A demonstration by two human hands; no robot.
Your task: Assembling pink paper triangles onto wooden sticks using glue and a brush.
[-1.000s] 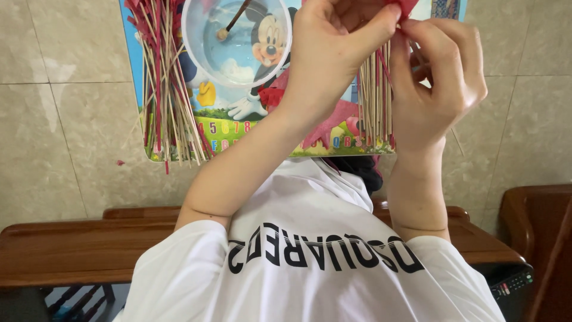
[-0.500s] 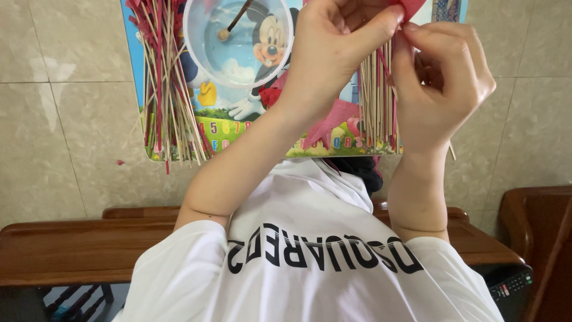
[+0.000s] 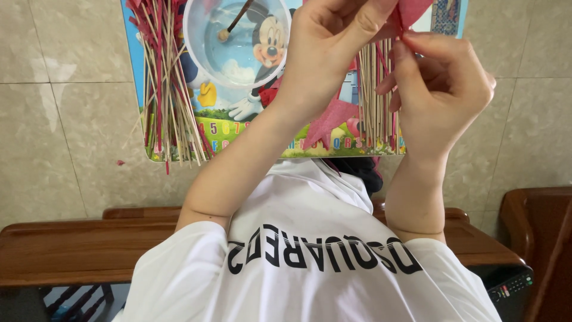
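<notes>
Both hands pinch a pink paper [image 3: 411, 13] at the mat's [image 3: 134, 71] top edge: left hand [image 3: 330, 45] and right hand [image 3: 441, 89] clamped on it. Sticks [image 3: 170, 101] lie along its left edge, a clear bowl [image 3: 235, 39] beside them, a pink star [image 3: 333, 119] below
</notes>
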